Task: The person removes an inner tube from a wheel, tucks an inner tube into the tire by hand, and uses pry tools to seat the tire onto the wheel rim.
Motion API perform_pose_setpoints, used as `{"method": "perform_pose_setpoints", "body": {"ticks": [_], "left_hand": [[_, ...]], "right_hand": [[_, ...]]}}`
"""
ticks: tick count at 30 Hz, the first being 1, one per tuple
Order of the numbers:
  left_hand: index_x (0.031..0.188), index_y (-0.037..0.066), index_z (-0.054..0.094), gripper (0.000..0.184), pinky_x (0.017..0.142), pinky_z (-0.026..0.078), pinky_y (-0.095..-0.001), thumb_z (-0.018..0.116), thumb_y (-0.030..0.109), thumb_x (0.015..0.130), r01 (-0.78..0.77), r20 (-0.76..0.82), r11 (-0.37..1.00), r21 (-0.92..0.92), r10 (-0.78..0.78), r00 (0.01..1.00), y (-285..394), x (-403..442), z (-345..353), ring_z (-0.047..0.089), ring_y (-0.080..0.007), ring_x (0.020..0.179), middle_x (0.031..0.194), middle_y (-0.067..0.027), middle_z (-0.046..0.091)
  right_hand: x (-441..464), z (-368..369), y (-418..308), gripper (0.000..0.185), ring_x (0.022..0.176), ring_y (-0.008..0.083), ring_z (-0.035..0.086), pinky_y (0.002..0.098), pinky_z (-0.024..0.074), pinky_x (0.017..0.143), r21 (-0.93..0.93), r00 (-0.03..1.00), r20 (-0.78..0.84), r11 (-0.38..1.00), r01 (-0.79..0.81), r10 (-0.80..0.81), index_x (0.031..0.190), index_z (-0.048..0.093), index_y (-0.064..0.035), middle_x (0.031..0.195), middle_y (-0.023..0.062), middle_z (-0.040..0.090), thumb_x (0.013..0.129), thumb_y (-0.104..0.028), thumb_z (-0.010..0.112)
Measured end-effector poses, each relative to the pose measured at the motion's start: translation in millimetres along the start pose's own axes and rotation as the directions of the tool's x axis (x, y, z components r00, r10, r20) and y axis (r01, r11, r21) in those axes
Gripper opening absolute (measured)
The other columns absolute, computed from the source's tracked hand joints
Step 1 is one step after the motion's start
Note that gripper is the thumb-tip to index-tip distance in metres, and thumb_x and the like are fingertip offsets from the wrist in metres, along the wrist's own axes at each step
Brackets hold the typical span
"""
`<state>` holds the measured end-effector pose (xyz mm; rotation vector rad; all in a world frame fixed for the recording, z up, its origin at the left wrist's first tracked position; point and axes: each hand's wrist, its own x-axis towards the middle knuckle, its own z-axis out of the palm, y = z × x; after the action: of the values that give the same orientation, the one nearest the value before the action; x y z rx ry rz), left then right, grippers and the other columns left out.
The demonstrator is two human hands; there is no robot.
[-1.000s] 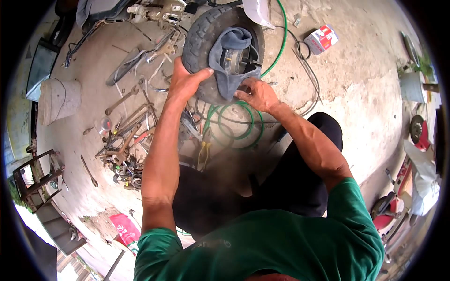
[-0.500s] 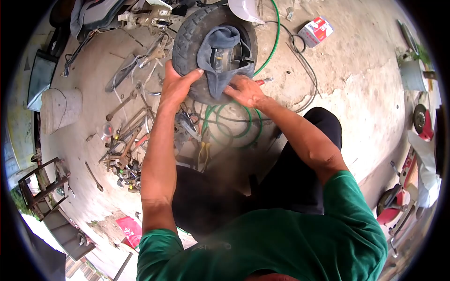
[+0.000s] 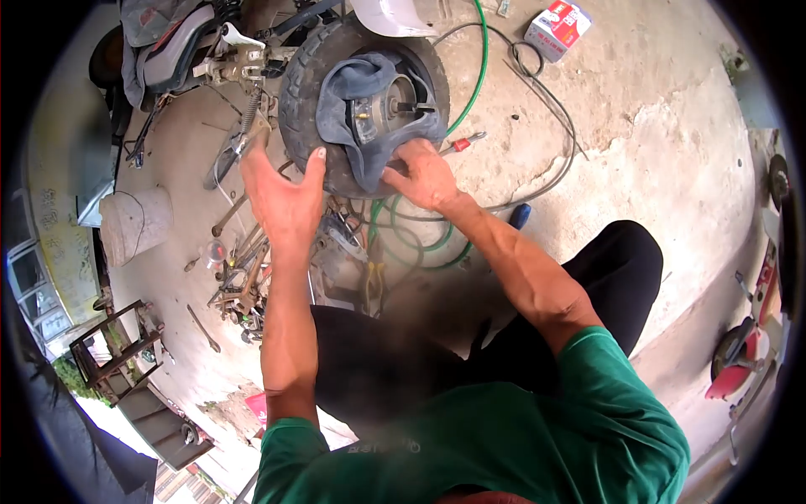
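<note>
A thick black tire (image 3: 300, 99) leans at the top centre, with a metal hub (image 3: 382, 109) inside it. Around the hub lies a limp grey-blue inner tube (image 3: 339, 84), hanging over the tire's near side. My left hand (image 3: 284, 191) is beside the tire's lower left, thumb and fingers spread, holding nothing. At the lower right of the tire, my right hand (image 3: 422, 175) has its fingers closed on the edge of the inner tube; its fingertips are partly hidden.
Wrenches and other tools (image 3: 252, 260) lie left of my knees, near yellow-handled pliers (image 3: 374, 286). A green hose (image 3: 483, 67), a black cable (image 3: 571, 139), a red-handled tool (image 3: 460, 144), a blue handle (image 3: 520, 216) and a box (image 3: 557, 30) are on the right.
My left hand has come off the tire and opened beside it. My right hand stays at the tube's edge. The whole view has shifted, with the tire now further left.
</note>
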<state>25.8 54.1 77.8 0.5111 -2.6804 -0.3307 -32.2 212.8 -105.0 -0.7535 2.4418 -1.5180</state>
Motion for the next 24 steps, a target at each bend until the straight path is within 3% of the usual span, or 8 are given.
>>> {"method": "perform_pose_setpoints", "body": {"ticks": [2,5,7,9,12,16,19,24], "left_hand": [[0.134,-0.002,0.056,0.057,0.104,0.048,-0.0445,0.078,0.022,0.087,-0.282,-0.065,0.949,-0.140,0.276,0.959,48,-20,-17,0.061,-0.0387,0.121,0.128,-0.0232,0.063],[0.130,0.000,0.060,0.048,0.103,0.048,-0.0479,0.072,0.024,0.091,-0.375,0.401,0.850,-0.369,0.510,0.761,84,-31,32,0.059,-0.0383,0.123,0.131,-0.0196,0.062],[0.138,0.001,0.054,0.060,0.108,0.043,-0.0466,0.068,0.038,0.093,-0.300,0.618,0.913,-0.277,0.409,0.671,85,-21,73,0.053,-0.0372,0.131,0.140,-0.0192,0.057],[0.152,0.002,0.042,0.080,0.121,0.031,-0.0427,0.061,0.057,0.097,-0.235,0.794,0.971,-0.040,0.174,0.582,81,-8,99,0.041,-0.0344,0.146,0.157,-0.0201,0.045],[0.128,0.001,0.063,0.052,0.102,0.049,-0.0488,0.068,0.037,0.093,-0.373,0.690,0.924,0.090,0.212,0.692,83,-5,117,0.060,-0.0384,0.123,0.133,-0.0189,0.062],[0.122,0.000,0.065,0.055,0.101,0.049,-0.0519,0.063,0.048,0.095,-0.444,0.815,0.873,0.202,0.102,0.570,98,11,121,0.060,-0.0404,0.122,0.128,-0.0228,0.064],[0.116,0.000,0.069,0.058,0.100,0.048,-0.0519,0.055,0.053,0.098,-0.410,0.842,0.896,0.172,0.082,0.533,103,13,114,0.062,-0.0439,0.115,0.118,-0.0265,0.068],[0.111,-0.001,0.071,0.058,0.097,0.049,-0.0531,0.054,0.053,0.099,-0.370,0.783,0.890,0.265,0.025,0.622,89,-13,109,0.064,-0.0440,0.111,0.112,-0.0262,0.069]], "right_hand": [[-2,2,0,0.046,0.113,0.0357,0.058,0.0446,0.0495,0.098,0.043,0.999,-0.035,0.999,-0.027,0.029,0.102,0.071,-0.0040,0.105,0.0147,0.067,0.086,-0.047,0.073],[-1,28,21,0.048,0.117,0.0381,0.056,0.0469,0.0471,0.102,0.033,0.998,-0.011,0.997,0.067,-0.067,0.111,0.068,-0.0034,0.116,0.0188,0.064,0.087,-0.045,0.070],[-2,62,47,0.053,0.124,0.0397,0.054,0.0480,0.0447,0.106,0.181,0.986,-0.054,0.969,0.167,-0.160,0.122,0.065,-0.0040,0.128,0.0217,0.061,0.087,-0.043,0.067],[-7,12,13,0.060,0.133,0.0401,0.050,0.0481,0.0424,0.111,-0.085,0.954,-0.159,0.966,0.245,-0.256,0.134,0.059,-0.0045,0.138,0.0212,0.058,0.086,-0.040,0.067],[-17,1,5,0.061,0.133,0.0399,0.049,0.0494,0.0430,0.111,0.118,0.995,-0.099,0.993,0.020,-0.008,0.136,0.057,-0.0043,0.139,0.0201,0.058,0.086,-0.037,0.067],[-11,-26,-7,0.063,0.115,0.0421,0.061,0.0503,0.0526,0.094,0.216,0.987,0.053,0.963,-0.160,0.152,0.134,0.056,-0.0023,0.133,0.0230,0.058,0.081,-0.032,0.072],[-22,-11,17,0.055,0.109,0.0419,0.064,0.0496,0.0539,0.091,0.217,0.993,-0.109,0.973,0.076,-0.053,0.125,0.062,-0.0035,0.122,0.0209,0.065,0.079,-0.031,0.074],[-38,-17,44,0.043,0.111,0.0347,0.064,0.0443,0.0546,0.090,0.270,0.977,-0.173,0.960,-0.078,0.128,0.123,0.063,-0.0102,0.115,0.0128,0.067,0.082,-0.019,0.072]]}}
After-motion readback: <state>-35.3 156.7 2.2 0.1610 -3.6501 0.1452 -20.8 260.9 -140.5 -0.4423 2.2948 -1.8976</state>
